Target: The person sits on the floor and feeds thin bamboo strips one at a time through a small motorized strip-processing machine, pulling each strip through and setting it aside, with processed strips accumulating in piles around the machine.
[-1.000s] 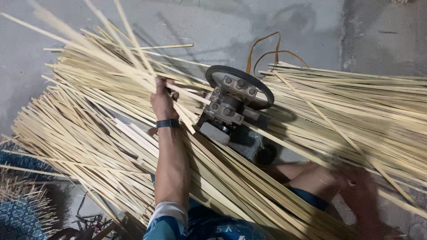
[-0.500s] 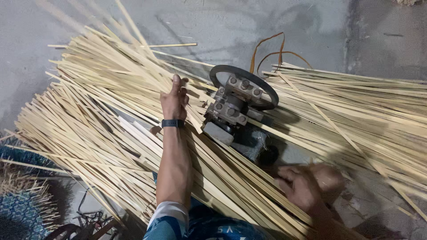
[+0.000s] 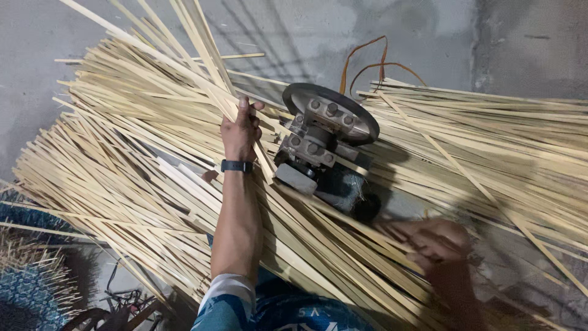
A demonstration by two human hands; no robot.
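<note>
My left hand, with a dark wristband, grips a few pale bamboo strips just left of a small metal machine with a dark round wheel on top. My right hand, blurred at the lower right, is closed on thin strips that run from the machine's near side. Large heaps of bamboo strips fan out on both sides of the machine.
Orange wires loop behind the machine on the grey concrete floor. A second heap of strips lies at the right. A blue woven piece with loose strip ends sits at the lower left.
My left hand has slid forward along the strips toward the machine. My right hand has moved left and inward, closer to the machine's near side.
</note>
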